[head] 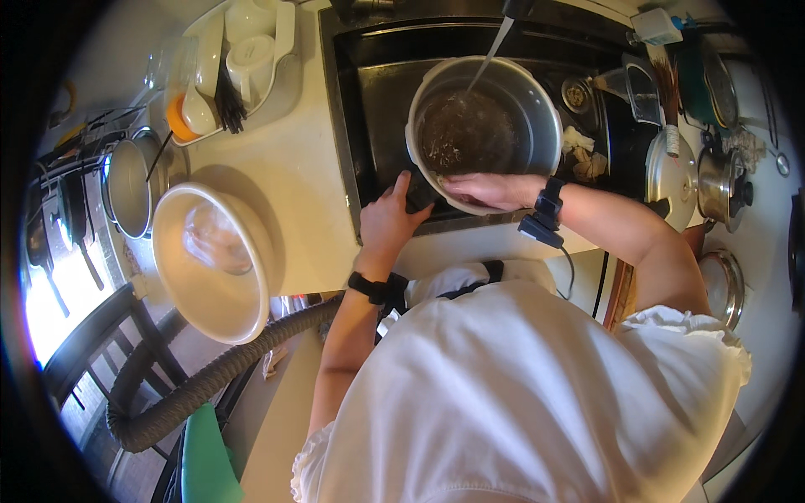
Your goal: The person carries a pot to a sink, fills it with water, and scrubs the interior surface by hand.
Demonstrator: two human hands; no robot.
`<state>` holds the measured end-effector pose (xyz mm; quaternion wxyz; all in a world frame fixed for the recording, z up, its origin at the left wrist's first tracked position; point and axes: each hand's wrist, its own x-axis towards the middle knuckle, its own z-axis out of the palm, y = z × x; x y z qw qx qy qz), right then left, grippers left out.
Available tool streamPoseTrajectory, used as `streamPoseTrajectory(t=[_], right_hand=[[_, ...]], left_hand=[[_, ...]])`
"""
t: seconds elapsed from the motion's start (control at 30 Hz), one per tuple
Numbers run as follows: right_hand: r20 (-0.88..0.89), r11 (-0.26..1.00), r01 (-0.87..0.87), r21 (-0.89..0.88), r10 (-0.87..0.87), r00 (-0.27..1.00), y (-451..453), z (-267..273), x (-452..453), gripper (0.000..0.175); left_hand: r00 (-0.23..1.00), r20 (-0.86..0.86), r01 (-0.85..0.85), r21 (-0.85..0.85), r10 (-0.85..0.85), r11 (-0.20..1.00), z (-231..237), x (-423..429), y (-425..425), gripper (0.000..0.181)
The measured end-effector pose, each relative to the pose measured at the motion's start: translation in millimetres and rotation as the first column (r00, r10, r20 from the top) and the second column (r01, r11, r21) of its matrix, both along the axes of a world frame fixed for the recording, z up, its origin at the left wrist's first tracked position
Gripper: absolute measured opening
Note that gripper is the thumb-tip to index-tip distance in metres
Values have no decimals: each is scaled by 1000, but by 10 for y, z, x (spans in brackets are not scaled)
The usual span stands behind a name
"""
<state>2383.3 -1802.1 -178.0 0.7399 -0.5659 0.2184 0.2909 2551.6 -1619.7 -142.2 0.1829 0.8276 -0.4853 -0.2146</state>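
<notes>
A large metal pot (534, 119) stands in the dark sink (383, 94), and a stream of water from the faucet (517, 7) runs into it. Brownish-looking water (471, 129) covers its bottom. My right hand (487, 190) reaches over the near rim, fingers inside the pot along its wall; something small and pale shows at the fingertips, too unclear to name. Just left of the pot, my left hand (395, 210) is at the sink's front edge, fingers spread, near the pot's black handle (418, 192), holding nothing that I can see.
A cream plastic basin (170, 276) with a clear plastic bag (217, 239) in it is on the counter at left. Behind it are metal pots (129, 188) and a rack with a white mug (250, 63). Crumpled scraps (588, 162) lie right of the pot, beside a lid (671, 179).
</notes>
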Motion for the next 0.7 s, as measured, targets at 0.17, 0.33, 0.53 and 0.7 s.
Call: streamPoseTrajectory(t=[0.17, 0.33, 0.53, 0.7], right_hand=[[-606, -94, -837, -539, 734, 307, -837, 256, -329, 41], [-756, -766, -197, -612, 495, 428, -1696, 184, -145, 51], [-708, -392, -752, -530, 693, 138, -869, 326, -468, 30], [114, 956, 241, -167, -224, 968, 168, -82, 273, 57]], left_hand=[[1000, -24, -6, 6, 6, 1000, 9, 2, -4, 68], [999, -32, 36, -5, -36, 999, -30, -3, -18, 67], [1000, 2, 18, 77, -19, 997, -9, -30, -14, 69], [998, -19, 57, 115, -55, 992, 2, -34, -39, 75]])
